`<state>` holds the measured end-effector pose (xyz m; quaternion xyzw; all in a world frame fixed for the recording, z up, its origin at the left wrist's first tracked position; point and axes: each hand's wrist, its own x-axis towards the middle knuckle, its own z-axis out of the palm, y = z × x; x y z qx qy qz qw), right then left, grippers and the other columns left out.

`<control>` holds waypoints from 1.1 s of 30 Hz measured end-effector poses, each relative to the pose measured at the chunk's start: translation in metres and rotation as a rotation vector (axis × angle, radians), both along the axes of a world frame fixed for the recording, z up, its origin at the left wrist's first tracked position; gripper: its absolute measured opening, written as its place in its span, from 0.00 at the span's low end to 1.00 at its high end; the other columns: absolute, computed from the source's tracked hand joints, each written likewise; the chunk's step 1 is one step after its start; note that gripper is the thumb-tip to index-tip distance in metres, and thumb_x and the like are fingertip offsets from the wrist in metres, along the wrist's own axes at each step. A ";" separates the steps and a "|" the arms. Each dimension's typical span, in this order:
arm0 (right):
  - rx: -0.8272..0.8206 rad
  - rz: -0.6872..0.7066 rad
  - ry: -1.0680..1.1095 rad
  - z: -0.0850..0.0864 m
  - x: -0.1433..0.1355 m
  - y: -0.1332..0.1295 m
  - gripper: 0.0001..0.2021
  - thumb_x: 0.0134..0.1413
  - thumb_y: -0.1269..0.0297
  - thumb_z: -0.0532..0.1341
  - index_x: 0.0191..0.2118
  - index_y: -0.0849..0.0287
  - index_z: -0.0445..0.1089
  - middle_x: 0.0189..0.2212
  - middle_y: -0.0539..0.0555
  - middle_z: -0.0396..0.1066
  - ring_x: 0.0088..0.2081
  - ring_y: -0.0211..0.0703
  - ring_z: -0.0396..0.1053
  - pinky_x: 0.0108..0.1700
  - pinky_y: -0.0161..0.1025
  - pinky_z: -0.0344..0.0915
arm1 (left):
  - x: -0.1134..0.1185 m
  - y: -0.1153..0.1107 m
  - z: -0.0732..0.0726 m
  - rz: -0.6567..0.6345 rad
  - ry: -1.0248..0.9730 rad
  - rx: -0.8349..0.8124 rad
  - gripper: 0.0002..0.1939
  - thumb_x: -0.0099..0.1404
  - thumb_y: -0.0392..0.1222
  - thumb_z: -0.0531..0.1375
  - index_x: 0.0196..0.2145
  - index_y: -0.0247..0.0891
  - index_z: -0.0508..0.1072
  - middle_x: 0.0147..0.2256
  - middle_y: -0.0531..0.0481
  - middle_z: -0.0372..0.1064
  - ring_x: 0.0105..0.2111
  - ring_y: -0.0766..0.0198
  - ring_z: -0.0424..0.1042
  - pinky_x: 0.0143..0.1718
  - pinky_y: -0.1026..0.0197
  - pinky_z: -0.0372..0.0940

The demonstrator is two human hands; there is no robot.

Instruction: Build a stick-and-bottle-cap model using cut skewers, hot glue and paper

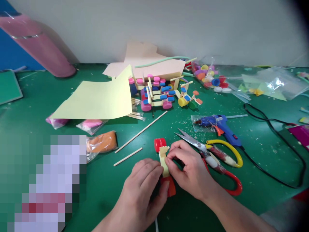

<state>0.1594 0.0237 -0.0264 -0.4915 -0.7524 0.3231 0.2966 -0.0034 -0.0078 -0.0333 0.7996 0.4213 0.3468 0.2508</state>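
Observation:
A small craft car (164,164) with a pale yellow body and red wheels stands between my hands near the table's front. My left hand (145,183) grips its near end, fingers on the body and thumb against the orange-red wheel. From the right, my right hand (189,167) pinches at the far part of the body, close to a small pale crosspiece; what lies between those fingertips is partly hidden. Beside my right hand lie scissors (210,151) with yellow and red handles. Two thin wooden sticks (141,132) rest to the left of the car.
Behind are several similar craft cars (159,96), a yellow sheet (96,100) and a bag of coloured caps (210,77). A blue glue gun (217,124) trails a black cord (277,129) on the right. Bagged orange clay (102,141) and a pink bottle (41,45) are left.

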 end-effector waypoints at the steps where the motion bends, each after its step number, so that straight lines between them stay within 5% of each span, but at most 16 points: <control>1: -0.002 0.001 0.001 0.000 0.000 0.000 0.05 0.50 0.74 0.55 0.27 0.58 0.63 0.31 0.53 0.61 0.35 0.41 0.63 0.37 0.38 0.64 | 0.000 0.000 0.000 0.001 0.001 0.001 0.17 0.56 0.26 0.56 0.44 0.37 0.63 0.38 0.46 0.67 0.40 0.60 0.66 0.43 0.57 0.64; 33: 0.067 -0.043 -0.021 -0.003 -0.005 0.001 0.05 0.50 0.73 0.56 0.28 0.62 0.68 0.32 0.54 0.62 0.33 0.38 0.65 0.36 0.34 0.63 | 0.002 0.003 0.000 0.029 0.067 0.111 0.16 0.56 0.28 0.56 0.43 0.31 0.63 0.39 0.44 0.67 0.41 0.62 0.65 0.44 0.60 0.63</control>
